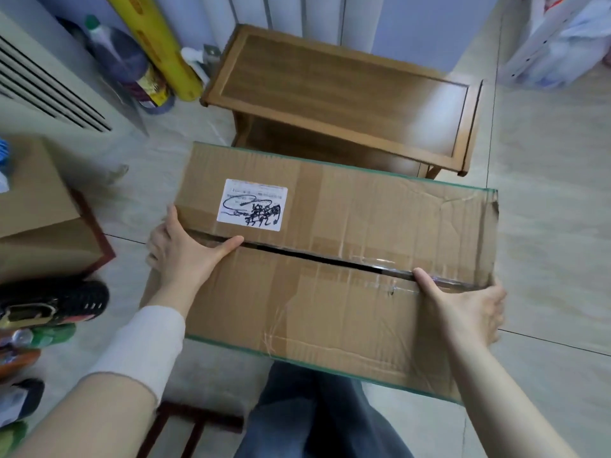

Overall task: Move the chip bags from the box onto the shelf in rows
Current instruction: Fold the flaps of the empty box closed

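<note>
While left grip [185, 252] and right grip [469, 309] clasp the ends of the closed box [330, 309], thumbs on its seam, this stiff cardboard likely lifts lightly.

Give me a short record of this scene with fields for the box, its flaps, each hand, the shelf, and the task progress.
box: cardboard box, on the near side of the shelf, white scribbled label on top
flaps: flaps closed, narrow dark gap between them; no chip bags visible
left hand: left hand grips the box's left end, thumb on the gap
right hand: right hand grips the right end, thumb on the gap
shelf: wooden shelf, no bags showing on it
progress: box not yet opened
</note>
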